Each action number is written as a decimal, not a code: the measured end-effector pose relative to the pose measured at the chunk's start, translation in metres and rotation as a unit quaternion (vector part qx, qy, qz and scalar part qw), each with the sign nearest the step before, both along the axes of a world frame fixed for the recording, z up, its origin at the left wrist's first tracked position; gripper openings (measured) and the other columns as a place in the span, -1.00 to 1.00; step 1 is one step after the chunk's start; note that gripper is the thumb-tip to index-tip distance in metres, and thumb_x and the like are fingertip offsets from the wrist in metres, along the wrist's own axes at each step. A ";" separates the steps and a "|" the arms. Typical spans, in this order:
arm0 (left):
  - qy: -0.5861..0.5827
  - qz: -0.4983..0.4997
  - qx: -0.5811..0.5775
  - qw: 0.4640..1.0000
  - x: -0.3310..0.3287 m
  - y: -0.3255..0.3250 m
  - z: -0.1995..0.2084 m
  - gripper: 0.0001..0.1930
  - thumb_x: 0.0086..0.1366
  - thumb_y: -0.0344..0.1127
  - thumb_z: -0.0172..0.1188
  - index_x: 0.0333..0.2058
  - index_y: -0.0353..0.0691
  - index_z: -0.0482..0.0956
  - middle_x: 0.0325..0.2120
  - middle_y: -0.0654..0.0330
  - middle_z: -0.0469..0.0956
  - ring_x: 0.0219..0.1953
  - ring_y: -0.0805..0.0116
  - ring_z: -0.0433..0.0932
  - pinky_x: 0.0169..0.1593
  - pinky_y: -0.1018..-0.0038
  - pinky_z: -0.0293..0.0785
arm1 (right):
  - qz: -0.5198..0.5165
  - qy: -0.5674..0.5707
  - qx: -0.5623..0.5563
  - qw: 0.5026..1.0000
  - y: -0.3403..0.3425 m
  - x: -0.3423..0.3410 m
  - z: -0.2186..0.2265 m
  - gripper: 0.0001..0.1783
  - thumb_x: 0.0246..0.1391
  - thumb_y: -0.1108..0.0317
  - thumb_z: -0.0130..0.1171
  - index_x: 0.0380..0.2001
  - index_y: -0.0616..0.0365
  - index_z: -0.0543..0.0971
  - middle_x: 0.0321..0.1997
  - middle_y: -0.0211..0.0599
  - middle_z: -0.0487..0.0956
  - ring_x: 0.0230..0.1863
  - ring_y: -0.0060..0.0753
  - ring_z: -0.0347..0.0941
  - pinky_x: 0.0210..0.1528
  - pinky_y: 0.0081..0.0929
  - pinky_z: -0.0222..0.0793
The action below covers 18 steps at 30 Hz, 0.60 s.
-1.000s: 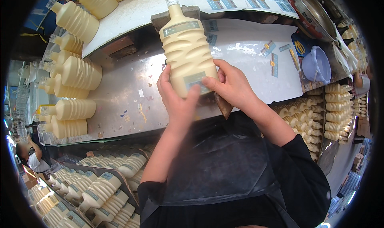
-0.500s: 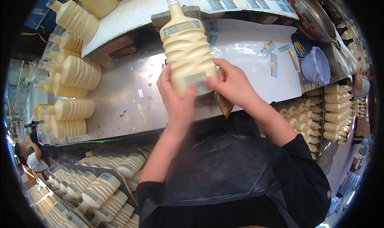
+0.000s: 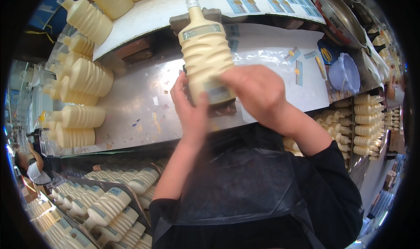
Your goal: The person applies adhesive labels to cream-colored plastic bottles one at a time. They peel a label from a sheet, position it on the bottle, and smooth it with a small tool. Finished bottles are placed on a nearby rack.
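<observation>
A cream bottle [image 3: 205,56] with wavy ridges and a clear neck lies on its back in front of me, its neck pointing away. It rests on a dark support block [image 3: 177,22]. One patterned label [image 3: 202,31] crosses its shoulder; another label [image 3: 216,93] sits near its base. My left hand [image 3: 189,111] is closed against the bottle's lower left side, thumb over its front. Curled and blurred, my right hand [image 3: 260,91] is at the lower right side by the base label. What its fingers hold, if anything, is hidden.
Similar cream bottles [image 3: 85,76] line the bench's left end. Label sheets [image 3: 271,0] lie on the far board. Right of me are loose label strips [image 3: 299,72], yellow-handled scissors [image 3: 326,54] and a lilac bucket [image 3: 344,74]. Racks of labelled bottles [image 3: 109,205] stand lower left.
My right hand has risen and curled, its thumb leaving the base label. The brown flap that hung below it is out of sight. My left hand stays on the bottle.
</observation>
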<state>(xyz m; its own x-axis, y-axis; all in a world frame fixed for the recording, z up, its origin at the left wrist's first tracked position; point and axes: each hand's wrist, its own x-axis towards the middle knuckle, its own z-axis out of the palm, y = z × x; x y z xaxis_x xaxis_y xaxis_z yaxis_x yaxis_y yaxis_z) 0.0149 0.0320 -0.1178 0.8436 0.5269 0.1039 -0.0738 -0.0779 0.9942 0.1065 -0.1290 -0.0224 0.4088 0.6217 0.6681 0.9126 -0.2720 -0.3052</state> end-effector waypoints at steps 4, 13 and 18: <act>-0.051 -0.022 -0.165 0.985 0.002 0.006 -0.001 -0.55 0.49 -0.32 0.03 0.28 -0.36 0.33 0.23 0.01 0.36 0.28 0.22 0.36 0.36 0.28 0.28 | 0.102 -0.092 -0.028 0.990 0.005 -0.028 -0.013 -0.78 -0.08 0.43 0.24 -0.27 0.11 0.62 -0.31 -0.36 0.63 -0.35 -0.32 0.58 -0.33 -0.38 0.46; -0.066 -0.009 -0.191 0.979 0.003 0.005 0.009 -0.64 0.59 -0.29 -0.12 0.21 -0.36 0.41 0.15 0.08 0.47 0.17 0.35 0.45 0.27 0.38 0.38 | 0.084 -0.073 -0.050 0.993 0.021 -0.042 -0.013 -0.89 -0.07 0.40 0.23 -0.39 0.08 0.56 -0.45 -0.34 0.57 -0.41 -0.25 0.57 -0.34 -0.32 0.42; -0.044 0.024 -0.187 0.981 0.003 -0.003 0.022 -0.62 0.59 -0.30 -0.15 0.24 -0.34 0.40 0.07 0.10 0.46 0.12 0.35 0.42 0.27 0.37 0.32 | -0.053 0.189 0.066 0.978 0.013 -0.031 -0.005 -0.80 0.07 0.50 0.20 -0.19 0.16 0.54 -0.41 -0.16 0.59 -0.38 0.01 0.59 -0.27 -0.19 0.50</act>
